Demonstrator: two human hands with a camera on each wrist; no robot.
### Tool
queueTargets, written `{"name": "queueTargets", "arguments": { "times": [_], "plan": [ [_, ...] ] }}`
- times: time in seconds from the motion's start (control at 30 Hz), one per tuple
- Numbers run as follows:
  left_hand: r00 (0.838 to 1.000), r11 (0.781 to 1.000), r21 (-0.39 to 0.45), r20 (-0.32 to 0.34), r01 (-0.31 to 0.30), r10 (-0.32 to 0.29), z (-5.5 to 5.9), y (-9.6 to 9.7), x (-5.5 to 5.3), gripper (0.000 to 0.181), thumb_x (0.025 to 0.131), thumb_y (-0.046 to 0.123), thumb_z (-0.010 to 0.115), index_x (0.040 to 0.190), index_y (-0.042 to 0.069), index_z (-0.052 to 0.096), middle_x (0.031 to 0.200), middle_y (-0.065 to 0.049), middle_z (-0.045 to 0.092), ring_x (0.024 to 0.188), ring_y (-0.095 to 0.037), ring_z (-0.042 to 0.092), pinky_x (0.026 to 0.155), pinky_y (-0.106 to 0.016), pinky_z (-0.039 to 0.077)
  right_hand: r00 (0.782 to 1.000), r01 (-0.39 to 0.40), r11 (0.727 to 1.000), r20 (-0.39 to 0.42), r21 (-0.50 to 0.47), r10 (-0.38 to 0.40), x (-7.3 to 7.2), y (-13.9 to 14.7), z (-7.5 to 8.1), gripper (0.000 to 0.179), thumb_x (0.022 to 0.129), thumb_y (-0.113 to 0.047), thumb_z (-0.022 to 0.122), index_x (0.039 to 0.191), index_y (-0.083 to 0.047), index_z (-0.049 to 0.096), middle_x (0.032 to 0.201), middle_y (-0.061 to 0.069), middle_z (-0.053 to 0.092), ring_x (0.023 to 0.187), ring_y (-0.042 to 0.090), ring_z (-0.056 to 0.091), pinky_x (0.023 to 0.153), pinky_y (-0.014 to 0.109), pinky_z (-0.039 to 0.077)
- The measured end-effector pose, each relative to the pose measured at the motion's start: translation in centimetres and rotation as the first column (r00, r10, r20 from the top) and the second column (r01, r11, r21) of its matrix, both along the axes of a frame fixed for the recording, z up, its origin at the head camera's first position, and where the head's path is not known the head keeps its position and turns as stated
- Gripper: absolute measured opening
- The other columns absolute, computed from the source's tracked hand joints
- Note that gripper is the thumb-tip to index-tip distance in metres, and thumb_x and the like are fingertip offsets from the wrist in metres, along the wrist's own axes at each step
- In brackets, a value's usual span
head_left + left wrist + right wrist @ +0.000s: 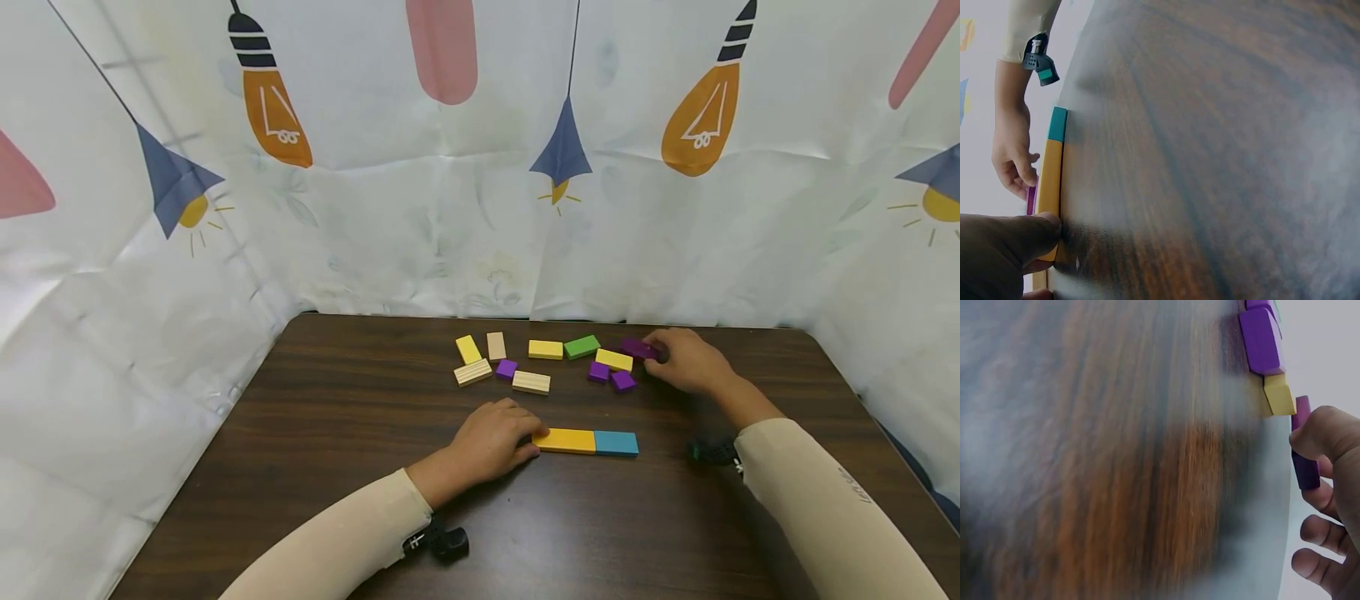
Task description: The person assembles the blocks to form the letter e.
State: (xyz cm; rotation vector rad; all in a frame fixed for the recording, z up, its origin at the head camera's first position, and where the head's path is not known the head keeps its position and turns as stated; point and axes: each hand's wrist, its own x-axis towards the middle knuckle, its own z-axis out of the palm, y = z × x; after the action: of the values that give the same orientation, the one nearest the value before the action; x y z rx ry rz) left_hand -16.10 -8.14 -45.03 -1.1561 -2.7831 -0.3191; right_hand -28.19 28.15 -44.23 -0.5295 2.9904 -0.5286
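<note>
My left hand (491,440) pinches the left end of a long orange block (570,441) lying on the dark wooden table. A blue block (617,443) sits end to end with it on the right, making one straight row. In the left wrist view my thumb (1044,228) lies on the near side of the orange block. At the back right, my right hand (686,360) pinches a purple block (636,347) between thumb and fingers; the right wrist view shows that purple block (1305,465) tilted near a yellow block (1279,397).
Behind the row lie loose blocks: a green one (581,347), a yellow one (545,350), small purple ones (622,381) and pale wooden ones (531,382). A patterned white curtain (480,233) hangs behind the table (337,400). Each wrist wears a black camera (448,543).
</note>
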Motion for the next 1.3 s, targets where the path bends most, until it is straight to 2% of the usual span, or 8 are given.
{"name": "queueTargets", "arguments": {
  "times": [0.27,0.73,1.3],
  "plan": [
    [1.0,1.0,-0.006,-0.003,-0.004,0.004,0.0,0.0,0.0,0.023,0.096,0.031,0.075,0.117,0.022,0.076,0.115,0.008,0.073,0.108,-0.018,0.063,0.091,-0.037,0.052,0.999,-0.03,1.0,-0.02,-0.006,0.03,1.5,0.4,0.5,0.044,0.095,-0.026,0.073,0.129,-0.001,0.064,0.111,0.014,0.068,0.103,0.032,0.062,0.083,0.053,0.052],
    [1.0,1.0,-0.009,-0.012,-0.001,0.001,-0.1,0.1,0.0,0.022,0.096,0.031,0.075,0.116,0.022,0.076,0.114,0.009,0.073,0.107,-0.017,0.063,0.091,-0.036,0.052,0.997,-0.068,0.997,-0.044,-0.025,0.067,4.8,-0.7,0.9,0.042,0.092,-0.03,0.077,0.125,-0.006,0.068,0.104,0.003,0.066,0.095,0.023,0.059,0.073,0.042,0.051],
    [1.0,1.0,-0.003,-0.021,0.001,-0.001,-0.1,0.0,0.0,0.023,0.096,0.031,0.074,0.117,0.022,0.076,0.115,0.008,0.073,0.107,-0.018,0.063,0.09,-0.037,0.052,0.994,-0.092,0.995,-0.056,-0.037,0.089,7.5,-1.3,0.4,0.039,0.091,-0.031,0.079,0.122,-0.01,0.07,0.103,0.0,0.065,0.093,0.02,0.058,0.071,0.04,0.051]
  ]
}}
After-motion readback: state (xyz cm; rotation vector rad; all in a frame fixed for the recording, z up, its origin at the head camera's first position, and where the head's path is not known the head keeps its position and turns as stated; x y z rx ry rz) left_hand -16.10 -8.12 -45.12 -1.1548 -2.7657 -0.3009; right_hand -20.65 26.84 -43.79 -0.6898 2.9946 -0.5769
